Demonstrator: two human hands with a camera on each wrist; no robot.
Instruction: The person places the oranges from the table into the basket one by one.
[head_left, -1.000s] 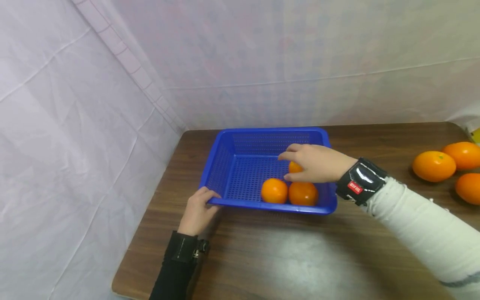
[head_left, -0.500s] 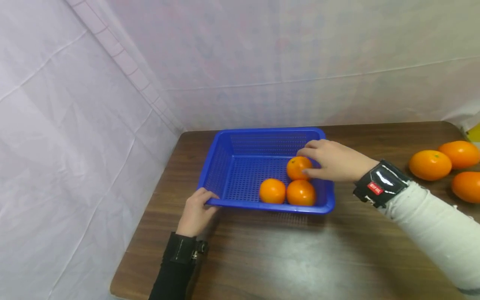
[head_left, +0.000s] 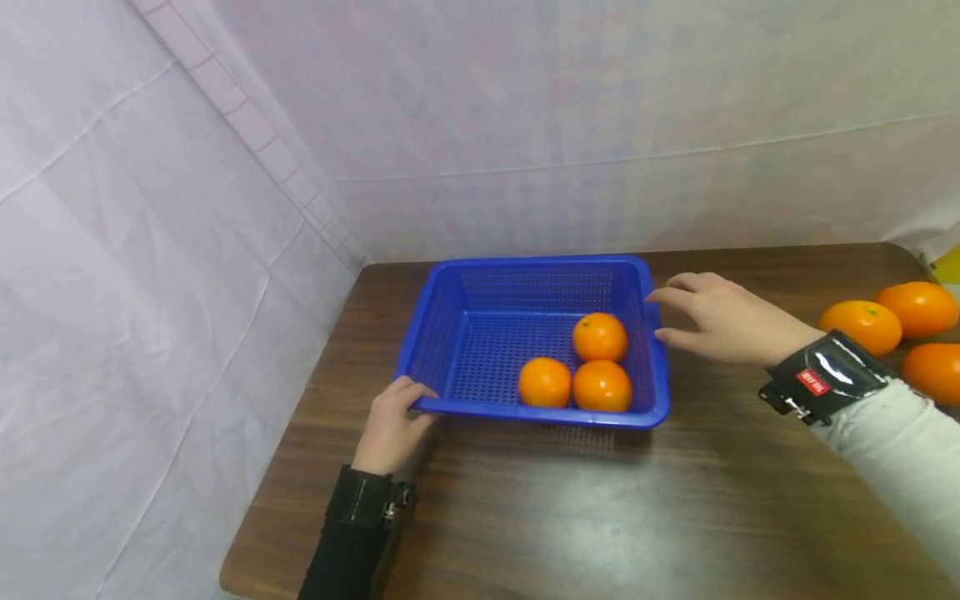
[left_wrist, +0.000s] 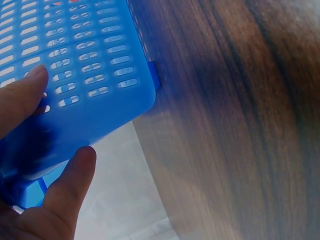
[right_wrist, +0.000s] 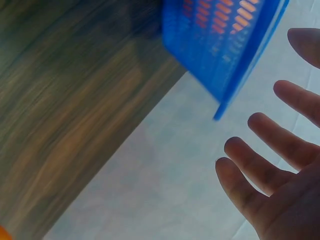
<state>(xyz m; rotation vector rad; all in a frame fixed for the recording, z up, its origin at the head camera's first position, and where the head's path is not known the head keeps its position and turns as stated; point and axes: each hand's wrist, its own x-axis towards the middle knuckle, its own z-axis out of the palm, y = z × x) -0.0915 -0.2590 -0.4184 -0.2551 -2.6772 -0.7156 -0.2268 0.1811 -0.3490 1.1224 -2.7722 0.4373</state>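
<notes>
A blue plastic basket (head_left: 480, 407) with slotted walls stands on the wooden table, three round orange fruits in its right half. One orange fruit (head_left: 544, 382) lies by the front wall, a second orange fruit (head_left: 602, 386) beside it, and a third orange fruit (head_left: 600, 337) behind that. My left hand (head_left: 392, 425) grips the basket's front left corner; in the left wrist view its fingers and thumb (left_wrist: 70, 185) lie against the blue wall. Just outside the right rim hovers my right hand (head_left: 731, 321), fingers spread and nothing in them, as the right wrist view also shows.
Several more orange fruits (head_left: 861, 325) lie grouped at the table's right side, partly behind the right wrist strap. White cloth (head_left: 525, 125) hangs along the back and left of the wooden table (head_left: 525, 517). Something yellow (head_left: 948, 267) shows at the far right edge.
My right hand has let go of the rear orange fruit and moved right, out over the basket's right rim. The left hand keeps its grip on the corner.
</notes>
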